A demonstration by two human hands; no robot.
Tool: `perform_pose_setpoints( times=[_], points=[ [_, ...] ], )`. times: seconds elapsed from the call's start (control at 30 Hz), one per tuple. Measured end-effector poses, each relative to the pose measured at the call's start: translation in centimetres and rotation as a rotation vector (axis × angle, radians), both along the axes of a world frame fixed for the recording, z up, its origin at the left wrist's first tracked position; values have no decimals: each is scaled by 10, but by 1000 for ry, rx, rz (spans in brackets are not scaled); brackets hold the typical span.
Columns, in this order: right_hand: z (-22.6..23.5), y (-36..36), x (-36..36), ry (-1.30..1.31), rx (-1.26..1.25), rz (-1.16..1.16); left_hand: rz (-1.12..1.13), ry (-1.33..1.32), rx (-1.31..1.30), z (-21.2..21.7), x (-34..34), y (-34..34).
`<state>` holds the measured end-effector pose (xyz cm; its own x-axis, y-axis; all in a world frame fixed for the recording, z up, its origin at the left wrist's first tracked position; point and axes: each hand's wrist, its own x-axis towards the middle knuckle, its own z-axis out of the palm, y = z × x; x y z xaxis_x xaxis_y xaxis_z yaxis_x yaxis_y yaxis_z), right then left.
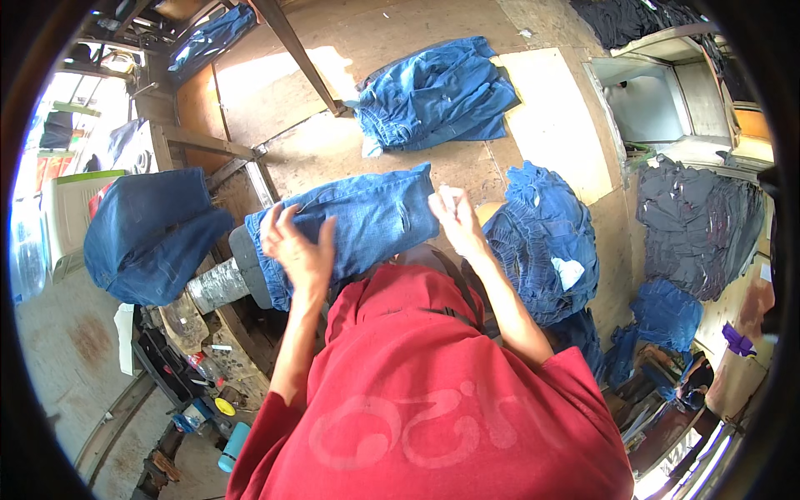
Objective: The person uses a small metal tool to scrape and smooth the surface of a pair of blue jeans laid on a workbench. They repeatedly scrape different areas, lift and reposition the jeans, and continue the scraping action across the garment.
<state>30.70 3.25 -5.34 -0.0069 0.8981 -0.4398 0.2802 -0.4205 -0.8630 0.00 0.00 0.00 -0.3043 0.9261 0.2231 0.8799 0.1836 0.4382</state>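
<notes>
A blue denim garment (367, 212), shaped like a trouser leg, lies crosswise before me. Its left end fits around a grey padded end piece (247, 265), joined to an arm wrapped in silvery tape (218, 287). My left hand (298, 250) rests over the left part of the denim, fingers spread apart. At the right edge of the cloth is my right hand (458, 221), its fingers bent and drawn together. Whether those fingers pinch the hem or some small thing is too unclear to see.
Folded denim (442, 96) lies on the wooden floor ahead. A denim pile (546, 242) stands close by my right arm. More denim (154, 233) hangs at the left, beside a wooden post (296, 54). Dark garments (700, 225) are heaped far right.
</notes>
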Motion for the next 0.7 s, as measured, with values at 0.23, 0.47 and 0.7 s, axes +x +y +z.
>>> perform_pose_setpoints(
  times=[0.23,0.47,0.7],
  points=[
    [23,12,15,-43,112,-57,-563,221,-440,-3,-91,-19],
    [72,-30,-80,-349,363,91,-602,116,-335,1,-101,32],
    [62,-37,-188,-409,656,278,-907,-332,-639,-63,-117,125]
  ],
)
